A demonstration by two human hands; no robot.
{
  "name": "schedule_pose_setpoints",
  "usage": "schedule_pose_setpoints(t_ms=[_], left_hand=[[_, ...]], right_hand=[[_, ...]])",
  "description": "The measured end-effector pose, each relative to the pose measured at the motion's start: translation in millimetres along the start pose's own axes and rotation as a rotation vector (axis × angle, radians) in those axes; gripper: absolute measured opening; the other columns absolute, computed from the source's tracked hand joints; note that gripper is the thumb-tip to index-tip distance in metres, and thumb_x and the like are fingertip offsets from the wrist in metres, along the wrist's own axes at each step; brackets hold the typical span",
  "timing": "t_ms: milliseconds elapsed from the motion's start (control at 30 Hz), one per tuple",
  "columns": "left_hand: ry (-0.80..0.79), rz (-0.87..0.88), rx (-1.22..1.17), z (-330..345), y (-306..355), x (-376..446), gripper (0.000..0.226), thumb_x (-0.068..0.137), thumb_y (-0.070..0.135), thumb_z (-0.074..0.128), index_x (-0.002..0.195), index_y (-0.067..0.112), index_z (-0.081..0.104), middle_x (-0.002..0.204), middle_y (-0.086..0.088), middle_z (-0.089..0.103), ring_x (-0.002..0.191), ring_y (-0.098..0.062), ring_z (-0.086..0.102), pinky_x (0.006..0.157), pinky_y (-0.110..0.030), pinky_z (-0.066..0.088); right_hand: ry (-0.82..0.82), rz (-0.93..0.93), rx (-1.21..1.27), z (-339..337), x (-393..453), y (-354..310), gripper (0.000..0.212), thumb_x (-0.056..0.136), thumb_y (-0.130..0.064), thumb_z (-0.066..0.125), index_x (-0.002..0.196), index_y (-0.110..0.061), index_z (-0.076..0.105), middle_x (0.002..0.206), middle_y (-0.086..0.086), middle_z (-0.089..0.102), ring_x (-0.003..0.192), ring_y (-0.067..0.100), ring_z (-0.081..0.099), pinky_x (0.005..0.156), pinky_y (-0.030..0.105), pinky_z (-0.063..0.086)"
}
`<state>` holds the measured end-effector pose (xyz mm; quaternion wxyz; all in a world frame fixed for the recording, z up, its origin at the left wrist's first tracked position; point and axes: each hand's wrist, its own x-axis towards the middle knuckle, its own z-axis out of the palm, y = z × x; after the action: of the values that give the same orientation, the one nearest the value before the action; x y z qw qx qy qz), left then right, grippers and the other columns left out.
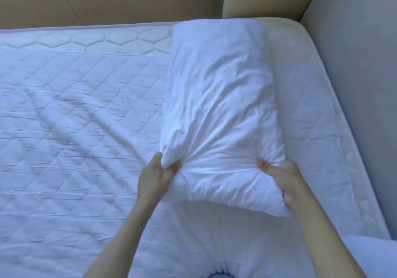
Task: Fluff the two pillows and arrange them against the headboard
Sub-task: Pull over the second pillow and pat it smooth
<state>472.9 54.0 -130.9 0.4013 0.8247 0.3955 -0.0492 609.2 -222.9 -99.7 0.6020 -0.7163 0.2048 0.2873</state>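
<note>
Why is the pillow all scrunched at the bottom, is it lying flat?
Not flat: both hands bunch its near end. The left hand and right hand pinch the pillow.

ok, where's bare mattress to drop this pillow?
Widest free patch: the quilted pad left of the pillow, out to the far edge. A narrow strip runs between pillow and grey panel on the right. Crowded: near right corner, second white bundle.

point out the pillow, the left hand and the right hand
pillow (219,97), head view, on the wrinkled middle of its top face
left hand (158,175), head view, on the back of the hand at the pillow's near left corner
right hand (281,181), head view, on the back of the hand at the near right corner
</note>
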Motion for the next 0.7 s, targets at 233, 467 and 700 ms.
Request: schedule_pose_setpoints(t_ms=[233, 467, 700], left_hand=[[-0.338, -0.171, 0.048, 40.3, -69.8, -125.0, 0.055, 0.058, 0.072, 0.060, 0.088, 0.026, 0.057, 0.082, 0.007, 0.066, 0.082, -0.018, 0.063, 0.069, -0.037, 0.051], [-0.154, -0.338, -0.400, 39.7, -55.9, -83.9, 0.100, 0.074, 0.068, 0.067, 0.149, 0.015, 0.026, 0.137, 0.000, 0.043, 0.125, -0.021, 0.048, 0.102, -0.036, 0.041], [-0.097, -0.342, -0.545, 26.5, -67.3, -122.2, 0.016, 0.093, 0.030, 0.066, 0.095, 0.015, 0.070, 0.084, 0.000, 0.078, 0.080, -0.019, 0.075, 0.062, -0.031, 0.059]], right_hand=[[-0.097, 0.266, -0.296, -92.7, -71.0, 125.4, 0.059, 0.071, -0.030, 0.086, 0.121, -0.004, 0.068, 0.097, 0.001, 0.076, 0.087, 0.014, 0.073, 0.068, 0.022, 0.058], [0.029, 0.128, -0.104, -80.9, -46.1, 119.4, 0.081, 0.060, -0.064, 0.082, 0.123, -0.015, 0.065, 0.112, 0.002, 0.074, 0.101, 0.018, 0.071, 0.091, 0.038, 0.057], [-0.246, 0.273, 0.115, -80.4, -62.3, 125.4, 0.044, 0.083, -0.033, 0.073, 0.121, -0.011, 0.067, 0.115, 0.010, 0.074, 0.106, 0.027, 0.071, 0.087, 0.039, 0.057]])
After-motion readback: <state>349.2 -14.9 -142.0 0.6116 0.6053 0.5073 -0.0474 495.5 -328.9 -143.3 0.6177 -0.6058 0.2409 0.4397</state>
